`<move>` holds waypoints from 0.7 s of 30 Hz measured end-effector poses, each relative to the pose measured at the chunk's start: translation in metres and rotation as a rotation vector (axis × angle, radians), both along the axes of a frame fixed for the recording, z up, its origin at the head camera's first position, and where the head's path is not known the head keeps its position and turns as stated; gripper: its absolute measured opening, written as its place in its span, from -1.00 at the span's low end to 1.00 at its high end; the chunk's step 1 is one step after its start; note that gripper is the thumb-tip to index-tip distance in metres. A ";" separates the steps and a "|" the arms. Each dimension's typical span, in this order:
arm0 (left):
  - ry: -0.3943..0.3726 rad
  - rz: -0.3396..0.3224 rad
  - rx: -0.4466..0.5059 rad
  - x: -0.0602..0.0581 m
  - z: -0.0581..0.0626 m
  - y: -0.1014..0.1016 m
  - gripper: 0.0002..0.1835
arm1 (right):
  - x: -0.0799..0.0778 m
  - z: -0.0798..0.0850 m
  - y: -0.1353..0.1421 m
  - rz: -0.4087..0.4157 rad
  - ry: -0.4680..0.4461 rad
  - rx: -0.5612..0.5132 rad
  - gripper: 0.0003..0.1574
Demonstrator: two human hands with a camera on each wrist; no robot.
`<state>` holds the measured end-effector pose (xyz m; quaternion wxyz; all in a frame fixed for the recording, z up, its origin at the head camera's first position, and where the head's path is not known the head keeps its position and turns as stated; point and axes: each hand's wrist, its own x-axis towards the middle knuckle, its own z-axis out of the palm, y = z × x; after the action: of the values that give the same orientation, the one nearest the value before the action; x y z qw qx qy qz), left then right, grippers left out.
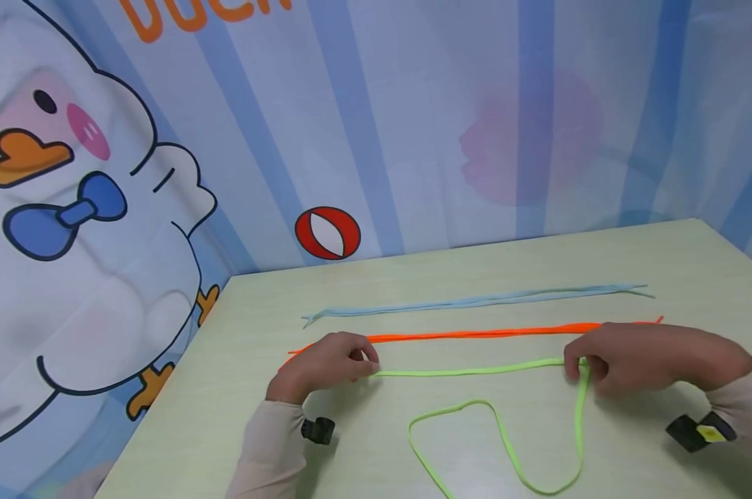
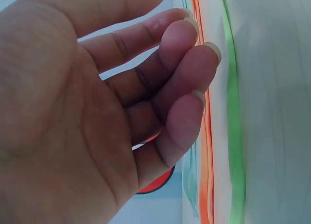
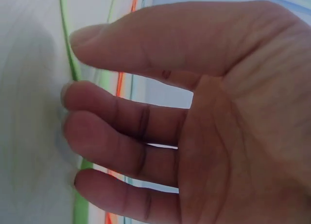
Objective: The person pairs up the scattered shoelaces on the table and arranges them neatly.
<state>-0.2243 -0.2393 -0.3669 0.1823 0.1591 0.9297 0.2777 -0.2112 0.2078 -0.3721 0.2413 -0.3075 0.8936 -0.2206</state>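
A light green shoelace [image 1: 494,370] runs nearly straight between both hands, then turns at the right hand and trails in a wavy loop towards me. My left hand [image 1: 333,360] is low over its left part, fingers loosely bent; the left wrist view shows the green lace [image 2: 234,112] passing in front of the fingertips. My right hand [image 1: 644,357] is at the bend, thumb and fingers lightly curved with a gap between them. In the right wrist view, the green lace [image 3: 68,34] passes by the fingertips, partly hidden by them.
Behind the green lace lies an orange shoelace [image 1: 463,334], laid double and partly hidden by both hands. Farther back a light blue shoelace [image 1: 475,301] lies doubled. A pale wooden table [image 1: 251,298] bears everything, against a printed cloth backdrop [image 1: 425,138] with a cartoon duck.
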 end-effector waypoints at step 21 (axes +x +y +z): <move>0.004 -0.128 -0.037 0.011 -0.002 0.037 -0.96 | -0.002 -0.010 -0.013 0.085 0.023 -0.031 -0.64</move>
<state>-0.2128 -0.2027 -0.3685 0.2008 0.2154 0.9230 0.2478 -0.2133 0.1952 -0.3825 0.2355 -0.3514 0.8789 -0.2206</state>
